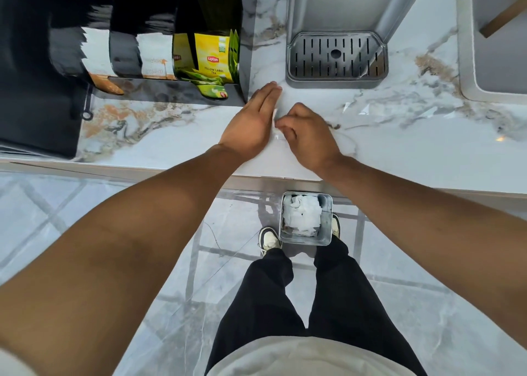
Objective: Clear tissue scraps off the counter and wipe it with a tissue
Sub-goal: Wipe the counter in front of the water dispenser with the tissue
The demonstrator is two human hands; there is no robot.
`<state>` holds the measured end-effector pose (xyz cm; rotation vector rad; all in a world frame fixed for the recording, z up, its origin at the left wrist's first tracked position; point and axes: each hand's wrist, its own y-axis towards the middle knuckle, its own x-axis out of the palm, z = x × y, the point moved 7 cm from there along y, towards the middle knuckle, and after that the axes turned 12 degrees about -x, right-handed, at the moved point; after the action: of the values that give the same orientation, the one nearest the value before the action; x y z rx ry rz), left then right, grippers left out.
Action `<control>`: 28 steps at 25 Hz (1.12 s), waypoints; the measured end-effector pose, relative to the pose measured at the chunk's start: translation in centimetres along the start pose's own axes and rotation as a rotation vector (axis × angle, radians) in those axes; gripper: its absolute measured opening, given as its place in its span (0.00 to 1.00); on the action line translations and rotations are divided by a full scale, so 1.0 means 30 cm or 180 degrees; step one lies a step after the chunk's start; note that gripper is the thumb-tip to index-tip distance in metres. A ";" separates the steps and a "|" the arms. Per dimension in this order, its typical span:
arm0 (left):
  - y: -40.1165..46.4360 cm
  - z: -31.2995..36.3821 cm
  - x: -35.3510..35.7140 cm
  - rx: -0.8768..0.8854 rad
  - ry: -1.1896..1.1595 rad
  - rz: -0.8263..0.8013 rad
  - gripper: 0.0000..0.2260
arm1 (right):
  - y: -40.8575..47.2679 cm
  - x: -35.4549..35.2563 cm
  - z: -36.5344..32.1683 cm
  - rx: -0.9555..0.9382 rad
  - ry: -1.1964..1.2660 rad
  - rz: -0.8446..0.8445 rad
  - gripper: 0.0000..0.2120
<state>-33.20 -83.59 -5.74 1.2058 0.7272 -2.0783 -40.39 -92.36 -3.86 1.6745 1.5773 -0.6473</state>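
Both my hands rest on the marble counter [399,147] near its front edge. My left hand [251,118] lies edge-on with its fingers straight and together, pointing away from me. My right hand [305,136] is curled beside it, fingertips pinched on small white tissue scraps [275,118] that show in the gap between the two hands. On the floor below the counter edge stands a square metal bin [326,204] holding crumpled white tissue [303,214].
A black organiser [171,88] with sachets and a yellow Lipton tea box [212,57] stands at the left. A grey dispenser with a drip tray [336,59] is behind my hands. A sink [467,70] lies at the far right. My feet flank the bin.
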 end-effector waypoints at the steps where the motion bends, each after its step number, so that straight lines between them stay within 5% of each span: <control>1: -0.002 0.001 0.001 0.0004 -0.0009 -0.0022 0.26 | -0.030 0.010 -0.026 -0.0157 0.0089 -0.0120 0.09; 10: -0.007 0.014 0.014 -0.0092 0.0238 0.0048 0.19 | -0.300 -0.051 -0.074 -0.0967 0.0399 -0.1870 0.09; 12: -0.005 0.002 0.019 -0.0138 0.0246 0.0065 0.19 | -0.291 -0.135 -0.022 -0.0596 0.0505 -0.1399 0.08; 15: -0.001 -0.004 0.018 -0.0189 0.0282 0.0104 0.19 | -0.143 -0.245 0.104 0.0140 0.0143 0.0008 0.09; 17: -0.004 0.007 0.021 -0.0161 0.0347 0.0094 0.19 | -0.057 -0.234 0.165 0.0563 -0.0068 0.0326 0.10; 20: -0.001 0.003 0.020 -0.0135 0.0329 0.0087 0.18 | -0.038 -0.132 0.166 0.0831 -0.0098 0.0261 0.11; 25: 0.000 0.009 0.018 -0.0152 0.0281 0.0062 0.18 | -0.231 -0.065 0.028 -0.0161 0.0249 -0.0160 0.08; 28: 0.000 0.006 0.018 -0.0130 0.0312 0.0094 0.18 | -0.332 -0.070 0.023 -0.0192 0.0606 -0.0568 0.09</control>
<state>-33.52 -83.84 -6.15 1.2953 0.7883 -1.9822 -50.36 -94.44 -4.33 1.6016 1.8790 -0.5356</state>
